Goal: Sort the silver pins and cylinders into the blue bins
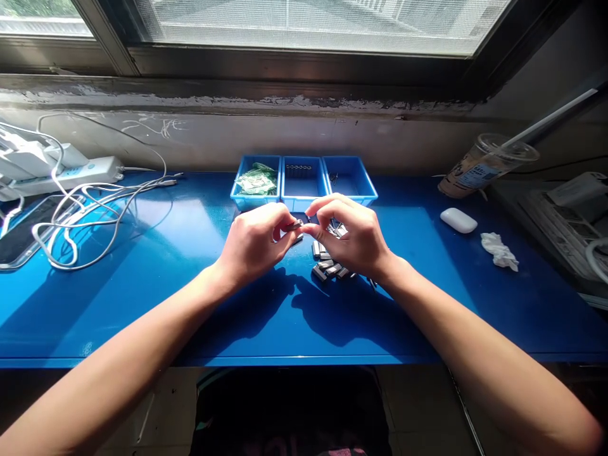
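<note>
My left hand [259,237] is closed in a pinch around a small grey metal piece [296,225], which points toward the right. Facing it, my right hand [354,231] is also closed, thumb and forefinger nearly together at a tiny dark item [308,220], too small to name. The two hands' fingertips almost meet above the blue table. Beneath and beside my right hand lies a pile of small metal blocks [327,269]. Some thin metal pins [338,229] show behind its fingers, and part of the pile is hidden.
Three joined blue bins [304,202] stand behind my hands, holding green-white packets [256,180], a row of small rings or nuts [299,168] and a few dark pins. Cables [114,209] and a phone [23,234] lie left. Right are a cup [479,166], white case [458,220] and tissue [500,251].
</note>
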A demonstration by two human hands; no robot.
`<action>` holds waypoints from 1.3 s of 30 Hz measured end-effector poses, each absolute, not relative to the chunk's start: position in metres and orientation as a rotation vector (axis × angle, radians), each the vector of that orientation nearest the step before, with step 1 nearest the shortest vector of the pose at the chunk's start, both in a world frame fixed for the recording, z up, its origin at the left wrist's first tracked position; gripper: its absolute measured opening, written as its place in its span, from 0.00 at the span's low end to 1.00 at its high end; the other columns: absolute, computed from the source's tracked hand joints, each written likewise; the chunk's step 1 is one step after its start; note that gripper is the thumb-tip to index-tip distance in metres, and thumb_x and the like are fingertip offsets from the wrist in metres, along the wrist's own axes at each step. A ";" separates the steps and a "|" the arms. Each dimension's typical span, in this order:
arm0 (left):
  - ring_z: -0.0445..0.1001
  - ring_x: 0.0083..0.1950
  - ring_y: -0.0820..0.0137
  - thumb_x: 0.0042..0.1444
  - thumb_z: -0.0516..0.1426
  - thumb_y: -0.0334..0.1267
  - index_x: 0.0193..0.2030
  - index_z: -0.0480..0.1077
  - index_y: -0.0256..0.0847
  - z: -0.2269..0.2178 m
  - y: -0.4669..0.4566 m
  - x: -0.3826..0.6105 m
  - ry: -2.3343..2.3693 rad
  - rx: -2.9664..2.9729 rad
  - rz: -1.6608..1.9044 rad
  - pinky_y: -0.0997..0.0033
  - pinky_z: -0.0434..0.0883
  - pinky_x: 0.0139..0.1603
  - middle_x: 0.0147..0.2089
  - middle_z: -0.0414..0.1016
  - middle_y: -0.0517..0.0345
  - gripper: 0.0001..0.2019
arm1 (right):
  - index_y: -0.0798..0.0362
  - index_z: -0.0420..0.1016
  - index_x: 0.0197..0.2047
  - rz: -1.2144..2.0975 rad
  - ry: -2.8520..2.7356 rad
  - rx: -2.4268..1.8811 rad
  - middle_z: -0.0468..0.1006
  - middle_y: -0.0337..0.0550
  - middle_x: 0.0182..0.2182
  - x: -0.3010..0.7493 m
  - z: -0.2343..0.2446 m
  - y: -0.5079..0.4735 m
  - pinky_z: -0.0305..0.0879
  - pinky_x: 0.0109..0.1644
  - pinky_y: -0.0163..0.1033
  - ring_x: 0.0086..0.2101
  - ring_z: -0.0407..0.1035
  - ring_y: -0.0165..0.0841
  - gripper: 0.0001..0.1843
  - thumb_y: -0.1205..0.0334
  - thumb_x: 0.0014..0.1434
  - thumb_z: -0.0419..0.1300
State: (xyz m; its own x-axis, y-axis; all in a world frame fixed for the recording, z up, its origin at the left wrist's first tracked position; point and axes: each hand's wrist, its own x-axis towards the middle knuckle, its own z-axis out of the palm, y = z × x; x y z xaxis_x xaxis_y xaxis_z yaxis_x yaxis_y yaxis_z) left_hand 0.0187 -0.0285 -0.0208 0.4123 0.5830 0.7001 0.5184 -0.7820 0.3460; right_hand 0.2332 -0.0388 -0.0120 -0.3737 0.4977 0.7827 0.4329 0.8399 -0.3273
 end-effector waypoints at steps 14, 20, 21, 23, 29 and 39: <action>0.72 0.27 0.75 0.66 0.63 0.39 0.38 0.75 0.39 -0.018 -0.029 0.018 0.947 2.602 1.291 0.75 0.69 0.31 0.31 0.79 0.61 0.07 | 0.53 0.83 0.44 -0.022 -2.042 -0.694 0.87 0.46 0.38 0.232 -0.008 -0.044 0.75 0.41 0.40 0.36 0.80 0.36 0.06 0.61 0.67 0.66; 0.73 0.26 0.75 0.66 0.63 0.40 0.36 0.74 0.39 -0.018 -0.030 0.017 0.932 2.616 1.273 0.76 0.70 0.30 0.30 0.79 0.61 0.09 | 0.51 0.81 0.37 -0.018 -2.067 -0.758 0.85 0.43 0.32 0.233 -0.013 -0.042 0.71 0.39 0.40 0.33 0.78 0.35 0.10 0.54 0.66 0.67; 0.73 0.27 0.75 0.66 0.63 0.40 0.36 0.74 0.39 -0.018 -0.030 0.017 0.932 2.620 1.262 0.76 0.70 0.30 0.31 0.79 0.61 0.09 | 0.51 0.80 0.36 -0.009 -2.077 -0.780 0.85 0.42 0.32 0.233 -0.014 -0.042 0.70 0.39 0.41 0.33 0.78 0.35 0.11 0.52 0.67 0.67; 0.73 0.27 0.75 0.66 0.63 0.40 0.36 0.74 0.39 -0.017 -0.031 0.017 0.930 2.628 1.255 0.76 0.69 0.30 0.30 0.78 0.61 0.09 | 0.51 0.79 0.36 0.014 -2.106 -0.812 0.84 0.42 0.31 0.232 -0.015 -0.042 0.69 0.40 0.42 0.32 0.77 0.35 0.13 0.51 0.67 0.66; 0.72 0.28 0.74 0.67 0.61 0.40 0.35 0.71 0.39 -0.017 -0.030 0.018 0.919 2.658 1.253 0.76 0.69 0.30 0.30 0.76 0.61 0.10 | 0.52 0.79 0.38 0.036 -2.162 -0.801 0.84 0.41 0.32 0.231 -0.018 -0.042 0.66 0.39 0.41 0.32 0.77 0.34 0.08 0.56 0.67 0.65; 0.77 0.40 0.67 0.63 0.63 0.37 0.42 0.76 0.39 -0.016 -0.031 0.019 0.944 2.618 1.248 0.72 0.73 0.35 0.42 0.79 0.52 0.04 | 0.51 0.78 0.40 0.020 -2.142 -0.783 0.84 0.43 0.35 0.233 -0.014 -0.042 0.69 0.39 0.41 0.33 0.76 0.34 0.03 0.62 0.65 0.64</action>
State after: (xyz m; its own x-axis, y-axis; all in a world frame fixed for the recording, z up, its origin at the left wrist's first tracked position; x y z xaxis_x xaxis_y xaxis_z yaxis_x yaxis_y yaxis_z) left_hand 0.0185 -0.0307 -0.0164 0.4748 0.5676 0.6726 0.4930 -0.8046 0.3310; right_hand 0.2331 -0.0415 -0.0135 -0.4575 0.5391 0.7072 0.5260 0.8053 -0.2736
